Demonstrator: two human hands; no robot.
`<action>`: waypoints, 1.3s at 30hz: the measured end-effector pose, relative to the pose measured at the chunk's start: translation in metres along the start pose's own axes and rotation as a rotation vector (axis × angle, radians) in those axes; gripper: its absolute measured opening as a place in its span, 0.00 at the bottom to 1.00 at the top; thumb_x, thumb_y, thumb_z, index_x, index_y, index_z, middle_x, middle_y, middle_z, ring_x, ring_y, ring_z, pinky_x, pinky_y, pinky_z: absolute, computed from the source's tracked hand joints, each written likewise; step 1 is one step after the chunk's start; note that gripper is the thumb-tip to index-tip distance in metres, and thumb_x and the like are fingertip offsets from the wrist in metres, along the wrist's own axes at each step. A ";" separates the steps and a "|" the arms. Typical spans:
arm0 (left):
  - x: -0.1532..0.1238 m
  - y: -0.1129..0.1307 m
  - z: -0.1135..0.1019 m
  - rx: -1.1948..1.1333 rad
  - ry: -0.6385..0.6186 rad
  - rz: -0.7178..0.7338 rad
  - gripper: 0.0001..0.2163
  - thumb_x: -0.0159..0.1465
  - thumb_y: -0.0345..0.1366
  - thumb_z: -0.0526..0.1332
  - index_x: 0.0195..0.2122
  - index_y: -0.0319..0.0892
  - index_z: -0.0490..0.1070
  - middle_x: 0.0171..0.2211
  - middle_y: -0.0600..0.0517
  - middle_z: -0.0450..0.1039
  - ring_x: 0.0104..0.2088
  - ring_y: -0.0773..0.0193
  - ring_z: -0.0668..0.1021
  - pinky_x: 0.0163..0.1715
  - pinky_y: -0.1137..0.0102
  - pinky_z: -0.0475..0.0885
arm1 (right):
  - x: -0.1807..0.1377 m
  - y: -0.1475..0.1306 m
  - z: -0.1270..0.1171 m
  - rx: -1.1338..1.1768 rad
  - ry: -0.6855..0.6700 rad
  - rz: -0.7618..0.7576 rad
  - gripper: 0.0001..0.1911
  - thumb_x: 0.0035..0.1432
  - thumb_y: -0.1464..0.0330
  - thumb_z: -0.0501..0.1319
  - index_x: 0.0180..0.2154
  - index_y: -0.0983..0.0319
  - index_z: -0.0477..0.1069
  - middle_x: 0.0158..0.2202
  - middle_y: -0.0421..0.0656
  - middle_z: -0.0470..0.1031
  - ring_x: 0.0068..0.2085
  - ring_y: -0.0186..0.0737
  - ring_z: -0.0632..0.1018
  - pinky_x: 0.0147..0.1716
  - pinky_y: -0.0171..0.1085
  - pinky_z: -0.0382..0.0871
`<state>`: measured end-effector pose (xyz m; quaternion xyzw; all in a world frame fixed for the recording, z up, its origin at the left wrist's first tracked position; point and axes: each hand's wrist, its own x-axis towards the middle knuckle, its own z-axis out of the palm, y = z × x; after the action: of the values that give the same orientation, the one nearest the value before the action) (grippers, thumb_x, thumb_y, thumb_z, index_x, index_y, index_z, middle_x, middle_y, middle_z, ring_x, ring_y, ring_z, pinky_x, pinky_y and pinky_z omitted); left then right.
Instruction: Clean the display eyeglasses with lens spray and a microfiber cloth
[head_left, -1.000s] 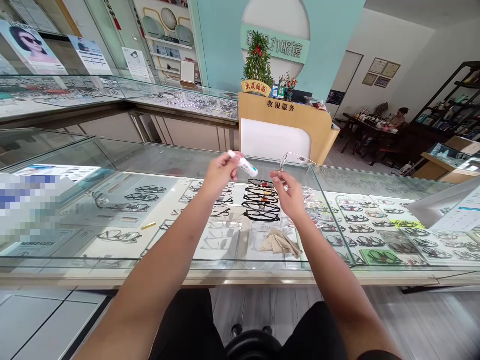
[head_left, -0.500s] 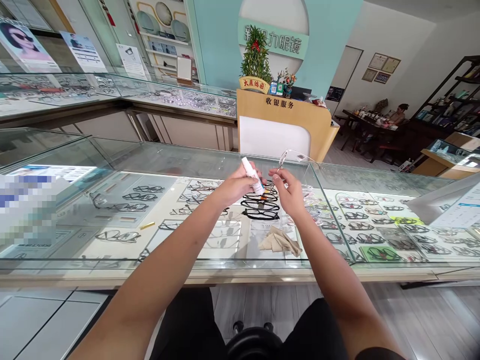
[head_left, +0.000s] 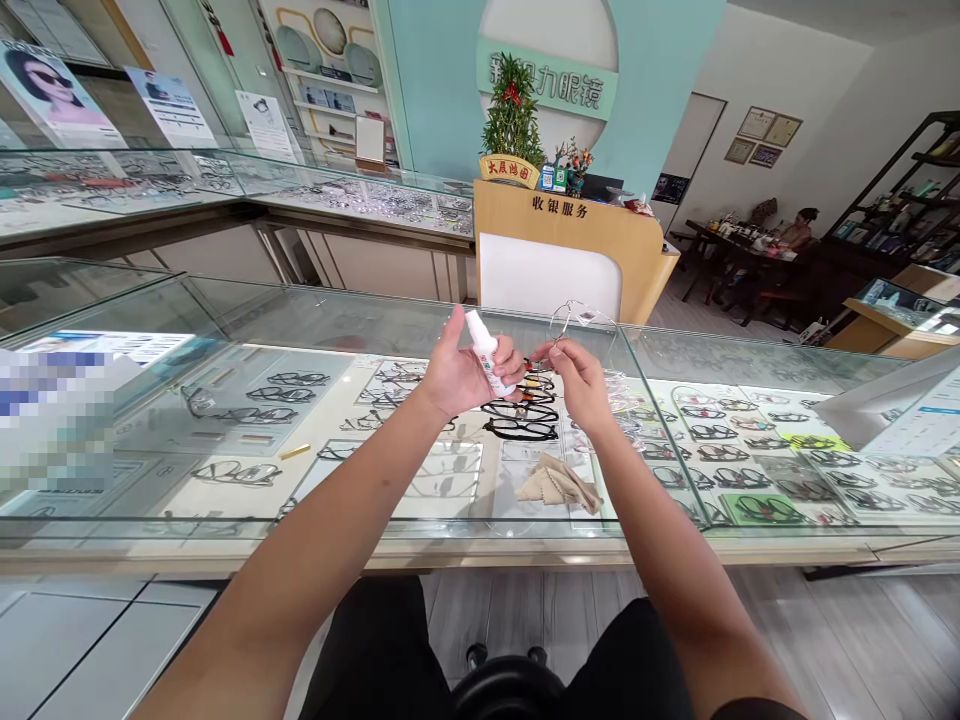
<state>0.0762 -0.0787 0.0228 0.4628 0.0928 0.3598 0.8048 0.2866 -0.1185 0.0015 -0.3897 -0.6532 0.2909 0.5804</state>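
My left hand (head_left: 461, 372) holds a small white spray bottle (head_left: 486, 358) upright, with the fingers wrapped round its lower part and the index finger raised. My right hand (head_left: 576, 385) pinches a pair of thin clear-framed glasses (head_left: 581, 318) that stand above the fingers. The two hands nearly touch over the glass display counter (head_left: 300, 320). A beige cleaning cloth (head_left: 559, 482) lies on the counter glass just below my right hand.
Rows of spectacle frames (head_left: 521, 415) lie inside the case. A wooden cashier desk (head_left: 562, 250) with a potted plant (head_left: 514, 125) stands behind. Another glass counter (head_left: 225, 190) runs at the back left. A person sits at a table (head_left: 796, 232) far right.
My left hand has brought the spray bottle down from a tilted, raised position to upright beside my right hand. The glasses have turned in my right hand.
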 end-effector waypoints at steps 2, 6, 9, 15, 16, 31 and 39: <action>-0.002 0.002 0.002 -0.039 0.009 -0.037 0.37 0.64 0.77 0.51 0.22 0.45 0.64 0.23 0.51 0.58 0.27 0.58 0.68 0.29 0.59 0.75 | 0.000 -0.002 0.000 0.005 -0.020 -0.003 0.18 0.73 0.54 0.59 0.37 0.57 0.80 0.42 0.44 0.85 0.42 0.44 0.79 0.49 0.43 0.73; -0.004 0.004 0.005 -0.071 0.010 -0.075 0.39 0.66 0.78 0.43 0.21 0.46 0.62 0.23 0.49 0.59 0.28 0.56 0.70 0.30 0.57 0.78 | 0.000 -0.002 0.000 0.005 -0.037 -0.003 0.20 0.73 0.52 0.59 0.36 0.57 0.80 0.41 0.44 0.84 0.41 0.43 0.78 0.48 0.43 0.73; -0.002 0.004 0.006 -0.008 0.055 -0.052 0.38 0.65 0.77 0.48 0.23 0.45 0.65 0.25 0.49 0.62 0.30 0.55 0.72 0.30 0.57 0.80 | 0.000 -0.001 0.000 0.018 -0.054 -0.003 0.20 0.73 0.51 0.60 0.36 0.57 0.80 0.40 0.43 0.83 0.40 0.43 0.77 0.47 0.42 0.73; 0.012 -0.011 -0.002 0.373 0.421 0.213 0.32 0.65 0.70 0.61 0.25 0.43 0.70 0.26 0.50 0.64 0.27 0.63 0.69 0.24 0.70 0.70 | -0.002 -0.006 -0.001 0.065 -0.177 0.033 0.22 0.73 0.47 0.60 0.37 0.56 0.80 0.43 0.43 0.85 0.41 0.44 0.79 0.48 0.44 0.75; 0.014 -0.013 -0.004 0.438 0.475 0.243 0.31 0.65 0.68 0.62 0.25 0.43 0.71 0.26 0.50 0.65 0.27 0.63 0.69 0.25 0.70 0.70 | -0.003 -0.007 -0.001 0.075 -0.200 0.042 0.23 0.73 0.46 0.60 0.37 0.56 0.80 0.43 0.43 0.85 0.41 0.45 0.79 0.48 0.44 0.75; 0.011 -0.017 -0.007 0.784 0.486 0.304 0.28 0.69 0.65 0.57 0.29 0.44 0.70 0.29 0.51 0.67 0.29 0.60 0.70 0.33 0.65 0.67 | -0.004 -0.013 0.001 0.183 -0.293 0.081 0.21 0.73 0.49 0.61 0.38 0.56 0.80 0.43 0.44 0.86 0.40 0.44 0.80 0.47 0.44 0.74; 0.007 -0.022 -0.003 0.928 0.396 0.286 0.27 0.69 0.64 0.59 0.28 0.44 0.68 0.28 0.51 0.64 0.30 0.60 0.67 0.33 0.66 0.64 | 0.002 -0.002 -0.004 0.238 -0.076 0.102 0.18 0.73 0.49 0.59 0.44 0.55 0.78 0.48 0.44 0.87 0.43 0.44 0.84 0.44 0.42 0.75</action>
<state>0.0908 -0.0785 0.0050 0.7018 0.3287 0.4676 0.4251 0.2902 -0.1179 0.0045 -0.3396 -0.6148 0.4099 0.5819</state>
